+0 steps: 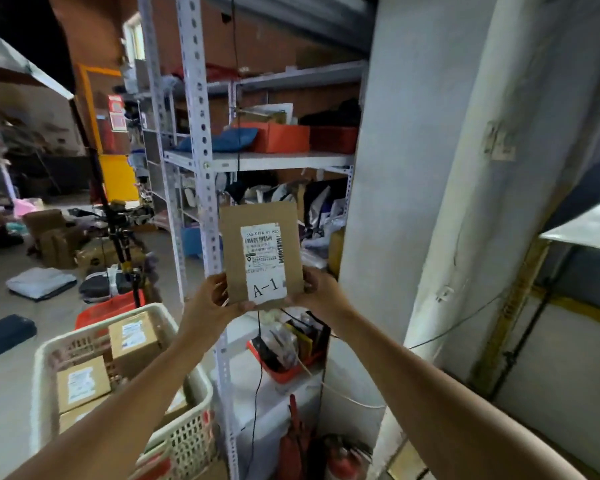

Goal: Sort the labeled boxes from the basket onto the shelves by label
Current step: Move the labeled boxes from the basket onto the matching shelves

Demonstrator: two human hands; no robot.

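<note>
Rising through the middle of the view, a grey metal shelving rack (pixel 201 140) of perforated uprights is seen beside a pale concrete pillar (pixel 413 168) at its right. On the rack's upper shelf an orange box (pixel 278 137), a blue cushion (pixel 222 141) and a dark red bin (pixel 333 139) are set side by side, and bags and loose items are crowded on the shelf beneath. At lower left a cream plastic basket (pixel 187 441) with lattice walls is placed just beside the rack's front upright; several brown boxes with white labels are held in it, among them one near the far rim (pixel 136 341) and one nearer the middle (pixel 82 382). A red tray (pixel 286 374) of small clutter is seen low on the rack, under the raised hands. In front of the rack, well above the basket, a flat cardboard box (pixel 260 251) is held upright in the air, its white shipping label (pixel 264 263) turned toward the camera and marked "A-1" under a barcode. Its lower left corner is gripped by the left hand (pixel 210 299), fingers curled round the edge and thumb pressed to the bottom. Its lower right corner is gripped likewise by the right hand (pixel 317 289), fingers wrapped behind the side edge.
</note>
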